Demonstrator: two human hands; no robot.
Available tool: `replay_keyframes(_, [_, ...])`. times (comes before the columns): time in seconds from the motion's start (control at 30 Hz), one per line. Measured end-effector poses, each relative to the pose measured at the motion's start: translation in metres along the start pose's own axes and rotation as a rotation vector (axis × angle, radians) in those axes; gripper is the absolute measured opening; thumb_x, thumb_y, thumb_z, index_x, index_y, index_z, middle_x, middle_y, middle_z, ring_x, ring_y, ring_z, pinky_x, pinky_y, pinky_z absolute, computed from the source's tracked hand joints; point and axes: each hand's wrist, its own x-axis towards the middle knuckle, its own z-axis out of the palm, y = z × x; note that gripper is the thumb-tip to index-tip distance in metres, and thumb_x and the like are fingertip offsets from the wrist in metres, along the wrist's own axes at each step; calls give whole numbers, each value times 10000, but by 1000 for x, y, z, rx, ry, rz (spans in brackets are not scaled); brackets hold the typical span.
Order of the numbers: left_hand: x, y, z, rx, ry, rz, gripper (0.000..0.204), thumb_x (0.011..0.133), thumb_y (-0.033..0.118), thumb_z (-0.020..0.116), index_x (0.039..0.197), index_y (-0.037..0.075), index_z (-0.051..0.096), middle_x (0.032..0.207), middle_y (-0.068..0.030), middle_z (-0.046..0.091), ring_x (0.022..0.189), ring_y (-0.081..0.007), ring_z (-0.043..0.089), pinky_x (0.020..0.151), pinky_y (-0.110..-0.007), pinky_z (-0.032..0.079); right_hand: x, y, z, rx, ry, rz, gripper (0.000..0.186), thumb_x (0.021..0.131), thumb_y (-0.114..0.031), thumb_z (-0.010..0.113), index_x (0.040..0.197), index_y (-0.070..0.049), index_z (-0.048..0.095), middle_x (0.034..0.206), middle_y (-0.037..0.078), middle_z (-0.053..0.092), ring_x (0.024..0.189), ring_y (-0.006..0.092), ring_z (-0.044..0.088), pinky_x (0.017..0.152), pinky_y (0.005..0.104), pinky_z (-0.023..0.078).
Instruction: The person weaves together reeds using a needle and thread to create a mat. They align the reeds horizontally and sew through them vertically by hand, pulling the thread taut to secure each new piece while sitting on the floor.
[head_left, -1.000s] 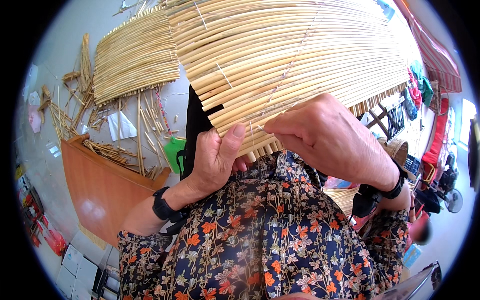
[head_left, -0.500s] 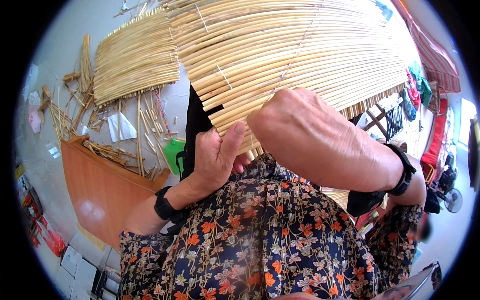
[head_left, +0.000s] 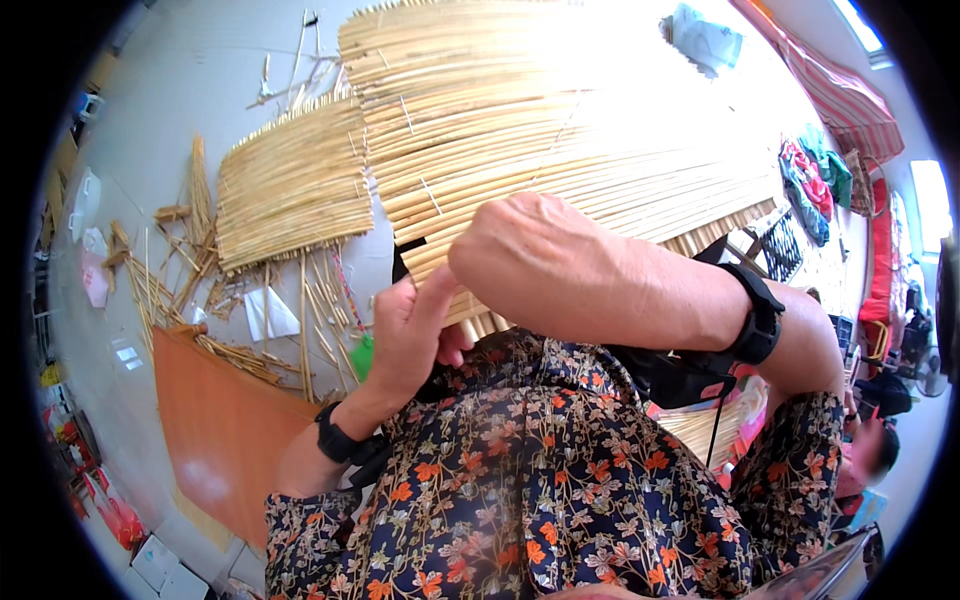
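Observation:
A large mat of straw-coloured reed sticks [head_left: 470,150], bound with rows of thread, stretches from my lap to the far side. My left hand [head_left: 405,335] is closed around its near left corner, thumb on top and fingers underneath. Right beside that thumb, my right hand [head_left: 525,240] is bent down over the near edge of the mat, its back showing and its fingers curled out of sight. Whatever those fingers hold is hidden. Both wrists wear black bands.
A smaller reed mat [head_left: 295,185] lies at the left. Loose sticks [head_left: 320,310] and a white sheet [head_left: 270,314] are on the floor. Near my left arm stands an orange-brown wooden panel [head_left: 215,430]. Clothes [head_left: 810,185] are heaped at the right, and a person [head_left: 872,452] is at the right edge.
The whole view has shifted, showing more floor beyond the mats. My right hand has moved left, closer over my left thumb. My left hand keeps its hold on the mat's corner.

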Motion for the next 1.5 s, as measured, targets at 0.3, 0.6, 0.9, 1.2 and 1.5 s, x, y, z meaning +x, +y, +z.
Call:
replay_keyframes(0.3, [49, 82, -51, 186, -30, -34, 539, 1033, 447, 551, 819, -30, 681, 504, -88, 599, 335, -102, 516, 312, -211, 379, 75, 53, -30, 14, -178, 182, 185, 832, -127, 622, 861, 8, 745, 741, 172, 694, 723, 312, 680, 726, 432, 536])
replay_keyframes(0.6, [104, 187, -35, 885, -199, -80, 512, 975, 357, 541, 703, -48, 696, 529, -112, 640, 364, -149, 566, 341, -260, 457, 46, 96, -20, 383, 196, 280, 194, 917, -194, 687, 940, -27, 781, 701, 71, 693, 639, 137, 630, 619, 328, 517])
replay_keyframes(0.9, [97, 199, 72, 1555, -381, 306, 624, 1023, 436, 527, 608, -20, 623, 516, -104, 619, 477, -204, 644, 526, -328, 536, -55, 58, 33, 699, 694, 541, 187, 942, -155, 679, 960, 18, 747, 709, 93, 684, 630, 117, 604, 604, 291, 492])
replay_keyframes(1.2, [44, 78, 64, 853, -262, 1175, 655, 772, 481, 865, 1142, 14, 596, 1008, -154, 637, 866, -282, 675, 702, -369, 572, -135, 26, 54, 644, 902, 573, 123, 959, -40, 631, 1014, 24, 721, 704, 26, 653, 608, 58, 580, 553, 228, 446])
replay_keyframes(1.5, [41, 35, 86, 574, -329, 1217, 595, 693, 112, 922, 1196, 4, 624, 1102, -136, 640, 973, -313, 689, 803, -396, 589, -169, 11, 83, 571, 1025, 514, 202, 837, 131, 618, 995, 22, 679, 719, 50, 640, 505, 102, 532, 509, 252, 431])
